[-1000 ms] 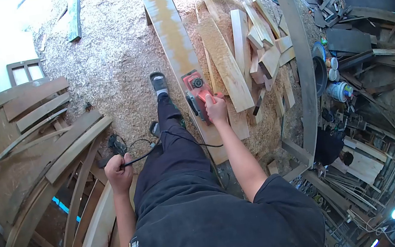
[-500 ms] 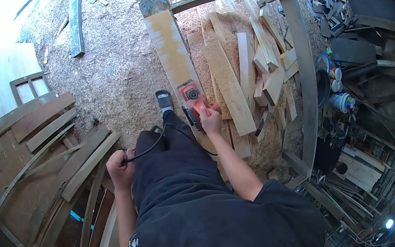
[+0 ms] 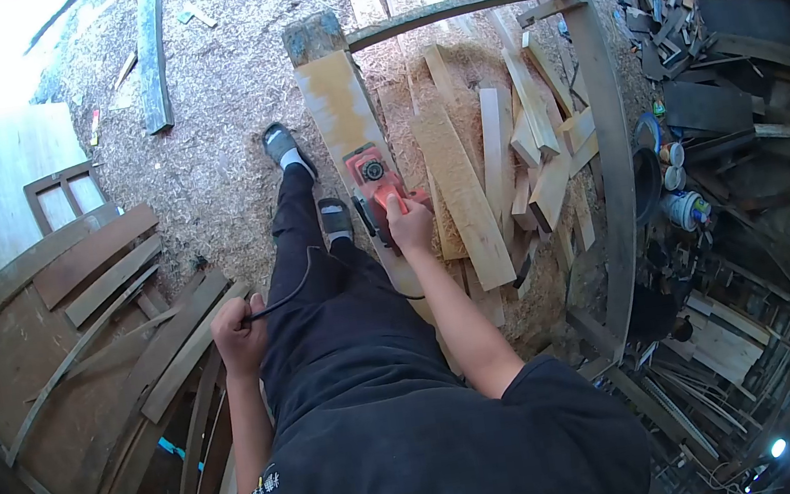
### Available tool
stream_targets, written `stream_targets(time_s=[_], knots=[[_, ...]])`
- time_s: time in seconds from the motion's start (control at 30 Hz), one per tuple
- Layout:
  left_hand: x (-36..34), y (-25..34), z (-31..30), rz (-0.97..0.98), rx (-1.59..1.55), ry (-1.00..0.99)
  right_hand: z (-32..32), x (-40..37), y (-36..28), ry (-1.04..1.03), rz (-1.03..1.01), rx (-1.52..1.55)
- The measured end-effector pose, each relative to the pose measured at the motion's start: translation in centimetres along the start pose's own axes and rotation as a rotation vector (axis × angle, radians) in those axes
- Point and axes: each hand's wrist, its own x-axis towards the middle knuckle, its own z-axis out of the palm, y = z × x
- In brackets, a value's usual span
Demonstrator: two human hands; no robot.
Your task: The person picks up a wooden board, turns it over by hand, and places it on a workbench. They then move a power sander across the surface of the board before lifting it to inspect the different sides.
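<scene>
A red power planer (image 3: 370,172) rests on a long pale board (image 3: 335,104) that runs away from me. My right hand (image 3: 411,222) is wrapped round the planer's rear handle. Off to the left, beside my thigh, my left hand (image 3: 240,335) is closed round a black power cord (image 3: 298,289), which loops across my legs. The board's upper face has a yellowish middle with whiter patches. At its far end sits a weathered wood block (image 3: 313,38).
Cut planks (image 3: 465,199) lie piled right of the board, inside a wooden frame (image 3: 612,156). Curved boards (image 3: 152,352) are stacked at left. Shavings cover the ground (image 3: 210,152). Paint buckets (image 3: 682,207) stand at right, near a person in dark clothes (image 3: 654,310).
One of my feet has stepped forward and left, ahead of the other. The planer has shifted slightly along the board, away from me. My left hand still holds the cord.
</scene>
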Motion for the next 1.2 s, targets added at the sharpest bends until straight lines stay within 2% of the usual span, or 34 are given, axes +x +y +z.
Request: stream_targets(time_s=[0.3,0.77,1.0,1.07,1.2], knots=[[8.3,-1.7,-0.4,-0.043,-0.004,0.01,2.3,5.8,-5.1,-0.044,0.011,0.003],[22.7,-2.1,-2.8,-0.051,-0.037,-0.033,6.6,14.4,-12.4,0.021,-0.018,0.036],[25.5,-4.2,-3.5,-0.043,-0.045,-0.05,6.4,18.0,-17.5,-0.043,0.023,0.017],[25.9,-4.3,-3.8,-0.095,-0.078,-0.048,7.4,19.6,-17.6,-0.075,0.084,0.071],[27.3,-3.3,-5.2,-0.082,-0.058,-0.013,8.7,23.0,-20.1,-0.079,0.063,0.218]])
